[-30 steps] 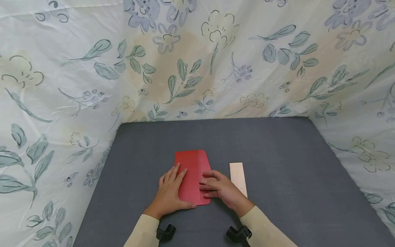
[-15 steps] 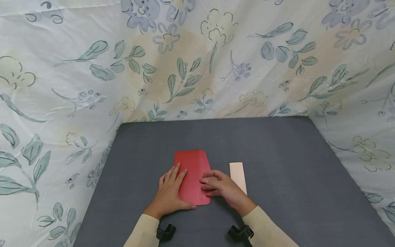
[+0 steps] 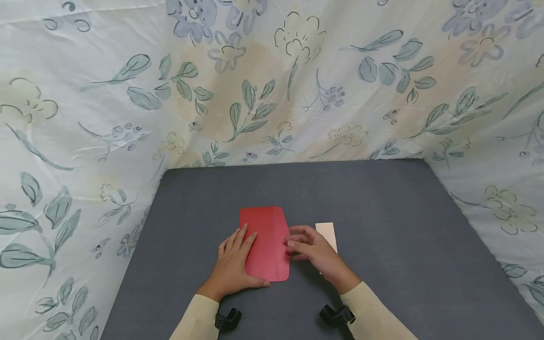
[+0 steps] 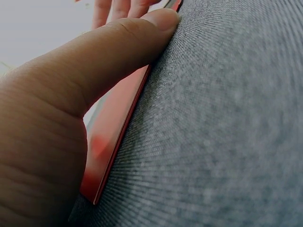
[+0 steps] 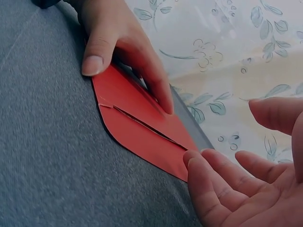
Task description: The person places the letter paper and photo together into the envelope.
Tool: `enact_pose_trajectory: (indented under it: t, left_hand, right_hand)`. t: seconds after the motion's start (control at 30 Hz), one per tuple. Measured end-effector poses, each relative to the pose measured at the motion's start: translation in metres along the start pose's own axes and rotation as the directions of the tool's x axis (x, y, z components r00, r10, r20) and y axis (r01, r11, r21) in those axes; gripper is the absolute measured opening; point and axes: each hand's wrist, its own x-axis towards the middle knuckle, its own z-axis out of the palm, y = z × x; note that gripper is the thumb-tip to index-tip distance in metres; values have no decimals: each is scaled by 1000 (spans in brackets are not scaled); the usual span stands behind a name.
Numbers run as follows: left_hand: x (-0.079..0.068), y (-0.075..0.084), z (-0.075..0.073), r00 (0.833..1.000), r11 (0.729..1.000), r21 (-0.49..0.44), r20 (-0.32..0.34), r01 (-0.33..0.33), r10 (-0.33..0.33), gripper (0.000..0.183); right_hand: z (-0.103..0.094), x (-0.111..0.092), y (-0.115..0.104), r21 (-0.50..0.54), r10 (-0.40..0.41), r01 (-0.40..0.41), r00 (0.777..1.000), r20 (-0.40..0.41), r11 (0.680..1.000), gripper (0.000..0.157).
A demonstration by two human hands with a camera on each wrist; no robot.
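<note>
A red envelope lies flat on the dark grey table, its rounded flap folded out to the right. In the right wrist view a narrow dark slit shows where the flap meets the body. My left hand rests on the envelope's left part with fingers spread, the thumb along its near edge. My right hand is at the flap's right edge, fingers loosely bent with nothing between them; whether the fingertips touch the flap I cannot tell. Partly hidden behind that hand is a pale, flat wood-like strip.
The dark grey table spreads around the envelope on all sides. A floral cloth hangs behind and along both sides of the table. Black wrist bands are on both wrists.
My right hand has drawn back to the right, from over the flap to its edge, and covers more of the pale strip. The left hand and the envelope have stayed in place.
</note>
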Motion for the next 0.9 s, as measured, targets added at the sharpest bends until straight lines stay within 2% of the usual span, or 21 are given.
enact_pose_trajectory:
  t: [0.37,0.6,0.9]
  left_hand:
    - [4,4,2,1000,1000,1,-4,17,-17,134]
    - [4,4,1,1000,1000,6,-2,17,-17,133]
    - [4,3,2,1000,1000,6,-9,8,-8,132]
  right_hand:
    - [-16,3,3,-54,-62,59,997,-53,997,59]
    - [-23,3,3,-69,-52,44,991,-120,997,58]
    - [-36,1,0,-54,-35,26,986,-163,998,58]
